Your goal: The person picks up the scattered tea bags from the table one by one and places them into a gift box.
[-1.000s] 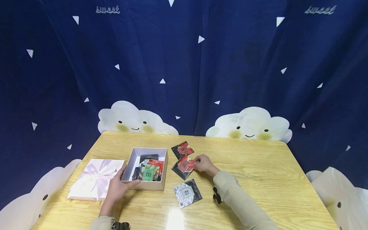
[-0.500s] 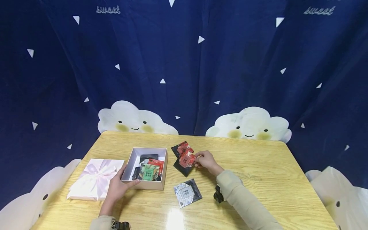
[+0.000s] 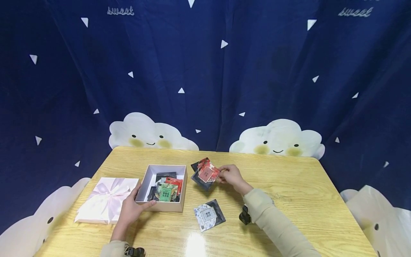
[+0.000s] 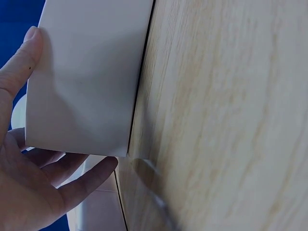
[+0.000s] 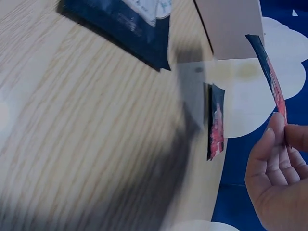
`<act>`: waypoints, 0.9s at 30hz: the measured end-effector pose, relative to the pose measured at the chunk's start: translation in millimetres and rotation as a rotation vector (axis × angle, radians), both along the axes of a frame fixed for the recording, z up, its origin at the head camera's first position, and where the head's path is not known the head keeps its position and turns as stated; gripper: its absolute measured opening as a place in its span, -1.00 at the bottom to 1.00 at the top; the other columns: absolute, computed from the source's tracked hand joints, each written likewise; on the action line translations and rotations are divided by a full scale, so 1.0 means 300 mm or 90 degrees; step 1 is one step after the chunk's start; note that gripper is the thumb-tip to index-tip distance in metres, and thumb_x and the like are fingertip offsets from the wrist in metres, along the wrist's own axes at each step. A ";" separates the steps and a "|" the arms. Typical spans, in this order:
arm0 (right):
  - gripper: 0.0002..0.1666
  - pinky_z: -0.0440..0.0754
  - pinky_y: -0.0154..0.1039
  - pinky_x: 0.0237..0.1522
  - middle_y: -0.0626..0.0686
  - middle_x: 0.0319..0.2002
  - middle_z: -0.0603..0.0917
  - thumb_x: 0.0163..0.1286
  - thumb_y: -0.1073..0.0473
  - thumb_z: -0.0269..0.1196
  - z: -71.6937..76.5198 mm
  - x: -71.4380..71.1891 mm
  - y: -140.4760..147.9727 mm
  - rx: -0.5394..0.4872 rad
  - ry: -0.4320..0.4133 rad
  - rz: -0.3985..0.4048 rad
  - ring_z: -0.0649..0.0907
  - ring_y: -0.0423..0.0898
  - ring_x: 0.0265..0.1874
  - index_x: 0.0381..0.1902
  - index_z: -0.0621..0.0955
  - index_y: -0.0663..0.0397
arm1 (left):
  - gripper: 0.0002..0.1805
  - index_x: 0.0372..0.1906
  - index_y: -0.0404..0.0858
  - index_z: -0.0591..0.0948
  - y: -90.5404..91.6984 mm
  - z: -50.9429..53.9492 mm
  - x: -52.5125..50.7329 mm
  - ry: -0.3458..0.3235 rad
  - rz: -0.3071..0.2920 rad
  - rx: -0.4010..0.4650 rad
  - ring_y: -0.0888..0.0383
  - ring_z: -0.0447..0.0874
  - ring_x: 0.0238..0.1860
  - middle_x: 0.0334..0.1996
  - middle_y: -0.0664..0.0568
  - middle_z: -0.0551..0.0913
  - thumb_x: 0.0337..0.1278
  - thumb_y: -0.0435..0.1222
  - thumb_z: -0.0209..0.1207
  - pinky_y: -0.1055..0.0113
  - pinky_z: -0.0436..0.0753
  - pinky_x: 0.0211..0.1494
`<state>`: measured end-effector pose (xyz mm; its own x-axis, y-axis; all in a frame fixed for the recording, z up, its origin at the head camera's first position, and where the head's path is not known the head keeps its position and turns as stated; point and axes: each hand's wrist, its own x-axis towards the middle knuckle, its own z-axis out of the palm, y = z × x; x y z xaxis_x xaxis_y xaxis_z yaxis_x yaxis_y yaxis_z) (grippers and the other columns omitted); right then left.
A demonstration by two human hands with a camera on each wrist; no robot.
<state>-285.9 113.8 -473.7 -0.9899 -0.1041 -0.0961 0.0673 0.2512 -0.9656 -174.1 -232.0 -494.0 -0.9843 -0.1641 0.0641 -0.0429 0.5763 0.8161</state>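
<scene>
My right hand [image 3: 232, 177] pinches a red and black sachet [image 3: 206, 174] by its red edge. The right wrist view shows this sachet [image 5: 272, 79] lifted off the table, edge-on between thumb and fingers. In the head view it partly covers another red and black sachet [image 3: 195, 166], which lies on the table. My left hand [image 3: 131, 207] holds the near left corner of an open box [image 3: 182, 207], thumb along the front wall and fingers at the left side. Inside the box lie several sachets, a green one [image 3: 165, 192] on top and a red one [image 3: 176, 182] beside it.
Nearer on the table lies a white and black sachet [image 3: 209, 215], apart from the box. A white lid [image 3: 96, 208] with a ribbon bow [image 3: 110, 197] sits left of the box. The wooden table [image 3: 289, 192] ends at a dark blue curtain [image 3: 205, 71] behind.
My right hand has raised the red and black sachet and moved it slightly away from me, so it covers more of the one behind. The left hand and the box stay in place.
</scene>
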 end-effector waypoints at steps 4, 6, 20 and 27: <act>-0.79 0.64 -0.16 -0.48 0.15 -0.62 0.62 0.11 0.49 0.08 0.014 -0.001 -0.004 -0.026 0.001 0.007 0.62 -0.06 -0.63 -0.28 0.57 0.48 | 0.08 0.31 -0.50 0.13 0.000 -0.003 -0.002 0.001 0.001 0.000 -0.32 0.25 0.19 0.19 -0.49 0.24 -0.33 -0.17 0.46 -0.07 0.24 0.24; -0.78 0.65 -0.15 -0.46 0.08 -0.63 0.61 0.12 0.49 0.09 0.024 0.000 -0.010 -0.041 -0.004 0.011 0.61 -0.11 -0.64 -0.26 0.57 0.49 | 0.08 0.31 -0.49 0.13 0.000 -0.005 -0.004 -0.001 0.001 0.001 -0.32 0.24 0.19 0.19 -0.49 0.23 -0.33 -0.17 0.46 -0.07 0.23 0.24; -0.74 0.59 -0.33 -0.57 0.06 -0.61 0.61 0.18 0.46 0.09 0.081 0.009 -0.105 -0.076 -0.005 0.049 0.60 -0.17 -0.66 -0.16 0.54 0.47 | 0.09 0.33 -0.47 0.12 -0.001 -0.011 -0.005 -0.008 0.005 -0.005 -0.30 0.20 0.22 0.22 -0.46 0.21 -0.33 -0.14 0.46 -0.05 0.20 0.26; -0.74 0.59 -0.33 -0.54 0.12 -0.55 0.62 0.21 0.44 0.09 0.092 0.010 -0.198 -0.107 -0.017 0.097 0.58 -0.22 -0.68 -0.14 0.52 0.49 | 0.09 0.32 -0.48 0.12 -0.003 -0.010 -0.004 -0.002 0.005 -0.004 -0.32 0.22 0.21 0.21 -0.47 0.21 -0.34 -0.15 0.46 -0.07 0.21 0.25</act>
<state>-282.8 54.5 -446.3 -0.9589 -0.2691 -0.0901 0.0665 0.0955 -0.9932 -175.3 -232.8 -497.1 -0.9833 -0.1712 0.0625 -0.0496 0.5815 0.8120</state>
